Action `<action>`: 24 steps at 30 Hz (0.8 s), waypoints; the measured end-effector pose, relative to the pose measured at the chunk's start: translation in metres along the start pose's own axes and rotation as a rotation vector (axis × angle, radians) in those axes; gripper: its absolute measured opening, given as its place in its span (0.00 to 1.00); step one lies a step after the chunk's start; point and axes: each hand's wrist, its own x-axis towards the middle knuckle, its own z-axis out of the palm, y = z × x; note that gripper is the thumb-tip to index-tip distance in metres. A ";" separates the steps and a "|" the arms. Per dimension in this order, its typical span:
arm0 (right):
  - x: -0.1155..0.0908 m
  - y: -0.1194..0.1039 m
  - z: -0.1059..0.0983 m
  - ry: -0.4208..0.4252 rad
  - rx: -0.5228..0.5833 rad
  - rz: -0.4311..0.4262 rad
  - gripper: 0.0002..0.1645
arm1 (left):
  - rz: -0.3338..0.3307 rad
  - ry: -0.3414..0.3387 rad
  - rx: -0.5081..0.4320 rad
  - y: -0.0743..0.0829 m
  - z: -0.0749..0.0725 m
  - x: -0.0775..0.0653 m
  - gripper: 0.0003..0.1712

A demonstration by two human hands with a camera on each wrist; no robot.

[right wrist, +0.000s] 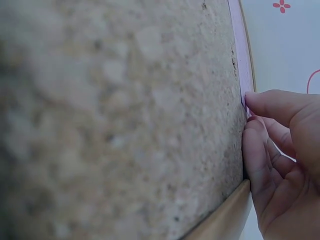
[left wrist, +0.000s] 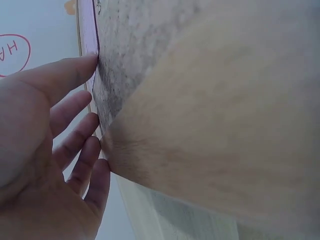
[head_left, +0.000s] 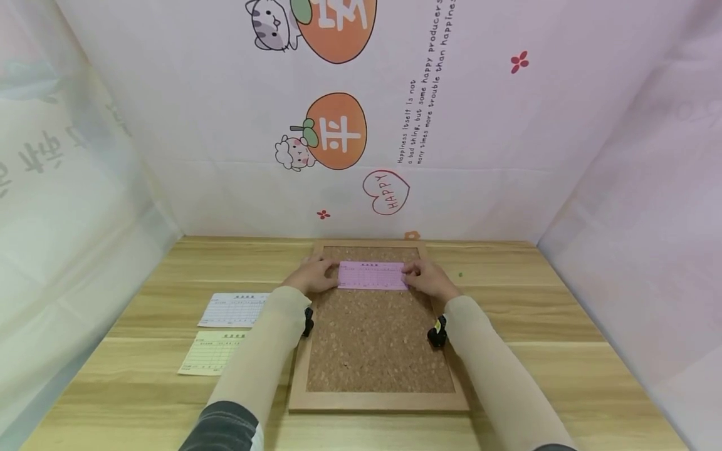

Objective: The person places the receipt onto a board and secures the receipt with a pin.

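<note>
A pink printed form slip (head_left: 373, 276) lies crosswise over the upper part of a wood-framed cork board (head_left: 378, 338). My left hand (head_left: 312, 275) holds the slip's left end, thumb at the lower corner and index finger at the upper one. In the left wrist view, that hand's other fingers (left wrist: 92, 155) reach the board's edge. The right end is held between the thumb and bent fingers of my right hand (head_left: 429, 280). Seen from the right wrist, the thumb (right wrist: 265, 102) overlaps the slip's edge (right wrist: 242, 55), with the other fingers curled against the cork.
Left of the board, a white printed slip (head_left: 232, 311) and a yellow one (head_left: 209, 354) lie on the wooden table (head_left: 524, 351), partly covered by the left sleeve. A printed white cloth (head_left: 468, 125) hangs behind the table. A tiny green speck (head_left: 460, 274) lies right of the board.
</note>
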 end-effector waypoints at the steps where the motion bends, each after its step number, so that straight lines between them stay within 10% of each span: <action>1: 0.000 0.000 0.000 -0.002 0.002 0.000 0.17 | -0.005 -0.003 0.001 0.000 0.000 0.000 0.33; 24: -0.001 0.001 0.000 -0.004 0.021 0.004 0.16 | -0.024 -0.097 0.009 0.006 -0.009 -0.005 0.33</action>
